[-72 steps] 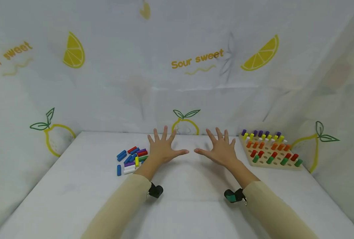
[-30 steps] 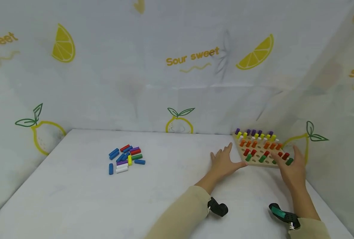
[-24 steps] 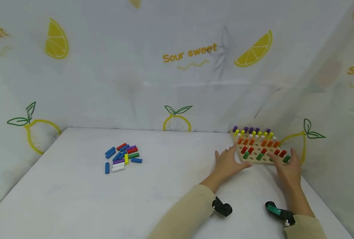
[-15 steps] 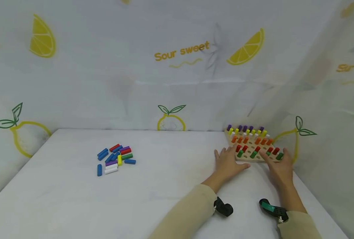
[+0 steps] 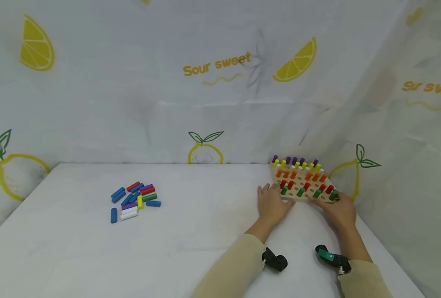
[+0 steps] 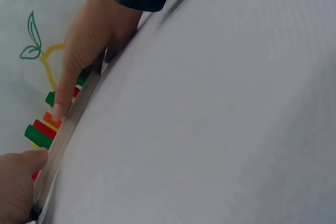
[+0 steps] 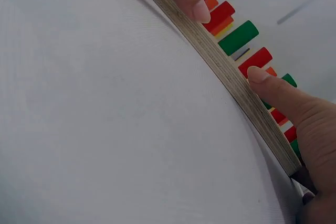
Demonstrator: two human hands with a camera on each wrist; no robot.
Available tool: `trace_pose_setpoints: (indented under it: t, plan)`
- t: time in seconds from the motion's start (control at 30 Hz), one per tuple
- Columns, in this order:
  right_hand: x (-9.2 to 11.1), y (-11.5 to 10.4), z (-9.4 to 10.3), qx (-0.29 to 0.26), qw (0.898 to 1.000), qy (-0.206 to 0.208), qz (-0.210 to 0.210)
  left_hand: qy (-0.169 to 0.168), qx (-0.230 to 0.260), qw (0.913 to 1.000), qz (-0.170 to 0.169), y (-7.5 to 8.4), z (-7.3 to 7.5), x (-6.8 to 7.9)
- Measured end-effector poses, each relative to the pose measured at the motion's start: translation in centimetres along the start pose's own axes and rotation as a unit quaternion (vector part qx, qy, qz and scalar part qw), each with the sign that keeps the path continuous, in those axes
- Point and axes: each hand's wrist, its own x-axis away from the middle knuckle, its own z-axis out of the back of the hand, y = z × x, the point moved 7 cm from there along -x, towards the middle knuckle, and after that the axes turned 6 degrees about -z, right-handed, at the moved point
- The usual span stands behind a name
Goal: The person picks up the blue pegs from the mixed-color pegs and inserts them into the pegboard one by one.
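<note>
White cloth with lemon prints (image 5: 220, 103) hangs behind white table (image 5: 190, 256). Pegboard (image 7: 227, 72) at back right part of table, coloured pegs (image 5: 300, 192) standing in holes. Left hand (image 5: 274, 203) and right hand (image 5: 339, 212) grip its near corners, thumbs on top, other fingers partly hidden. Uneven lifting may tilt board; pegs could then slip out. Right thumb, close to red peg (image 7: 256, 61), might knock it. Loose pegs (image 5: 140, 202), well apart at left, may roll if bumped.
</note>
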Motion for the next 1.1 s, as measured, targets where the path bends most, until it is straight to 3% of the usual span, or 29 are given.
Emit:
trace_pose_setpoints:
  t: [0.13, 0.3, 0.67, 0.93, 1.1]
  plan:
    - [0.1, 0.0, 0.1, 0.011, 1.000, -0.009, -0.007, 0.014, 0.025, 0.9996, 0.000, -0.1, 0.4, 0.3]
    - [0.3, 0.4, -0.4, 0.042, 0.999, -0.017, -0.007, 0.004, 0.020, 0.9998, 0.001, -0.3, 0.6, 1.0]
    - [0.5, -1.2, -1.1, 0.069, 0.994, -0.022, 0.085, -0.006, 0.000, 1.0000, -0.006, -1.7, 1.7, 1.7]
    - [1.2, -2.3, -1.5, 0.068, 0.991, -0.019, 0.117, -0.012, -0.009, 0.9998, -0.012, -2.8, 3.0, 2.1]
    - [1.6, -2.8, -2.3, 0.079, 0.990, -0.024, 0.117, -0.009, 0.017, 0.9998, 0.003, -3.8, 3.4, 2.7]
